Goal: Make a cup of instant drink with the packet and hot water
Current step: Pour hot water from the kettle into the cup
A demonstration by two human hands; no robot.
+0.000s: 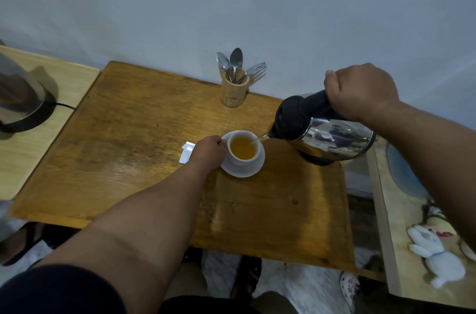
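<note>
A wooden desk (134, 133) is seen from above, set against a pale wall. Near its middle a white cup (243, 150) stands on a white saucer (247, 170), and every place below is given from that cup.

The cup is partly filled with an amber-yellow drink. To its right a steel kettle (332, 138) with a black lid and handle is held tilted, spout down toward the cup — a thin stream of water is seen running from the spout into the drink at the cup's right rim. The kettle's handle is gripped from above by the right hand (360, 92), fingers curled fully round it.

The left side of the cup is held by the left hand (210, 150), its fingers curled at what appears to be the cup's handle; the handle itself is hidden by the hand.

Just left of the cup, partly covered by the left hand, a small white packet (186, 152) lies flat on the desk. Whether it has been torn open cannot be told.

Behind the cup, at the desk's far edge by the wall, a wooden holder (234, 92) is seen with spoons and a fork standing in it.

Far to the left of the cup, on a paler adjoining surface, a second kettle-like appliance (20, 105) is seen on a dark base — blurred.
</note>
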